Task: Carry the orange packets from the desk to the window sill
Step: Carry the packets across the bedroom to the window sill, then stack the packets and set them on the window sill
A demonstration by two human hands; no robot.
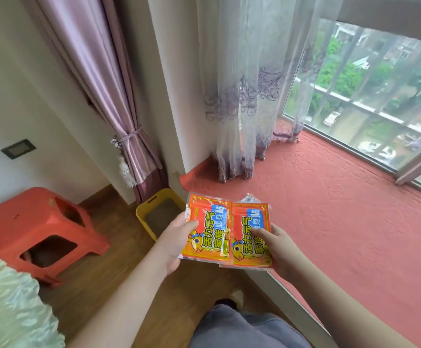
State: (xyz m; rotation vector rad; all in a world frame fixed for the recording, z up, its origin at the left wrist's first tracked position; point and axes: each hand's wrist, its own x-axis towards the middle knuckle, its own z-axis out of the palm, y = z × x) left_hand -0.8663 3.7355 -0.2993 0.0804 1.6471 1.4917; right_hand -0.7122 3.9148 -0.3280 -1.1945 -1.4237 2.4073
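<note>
Two stacks of orange packets with blue and yellow print are held side by side in front of me. My left hand (pixel 176 241) grips the left orange packets (pixel 210 231) by their left edge. My right hand (pixel 278 247) holds the right orange packets (pixel 248 231) from the right, thumb on top. More packets show behind the front ones. Both stacks hover over the near corner of the window sill (pixel 342 209), a wide ledge covered in red textured cloth. The desk is out of view.
A sheer curtain (pixel 242 96) hangs onto the sill's far left end, and a tied purple curtain (pixel 119 109) drapes down the wall. A yellow bin (pixel 149 217) and an orange stool (pixel 38 227) stand on the wooden floor. The window glass (pixel 380 96) borders the sill.
</note>
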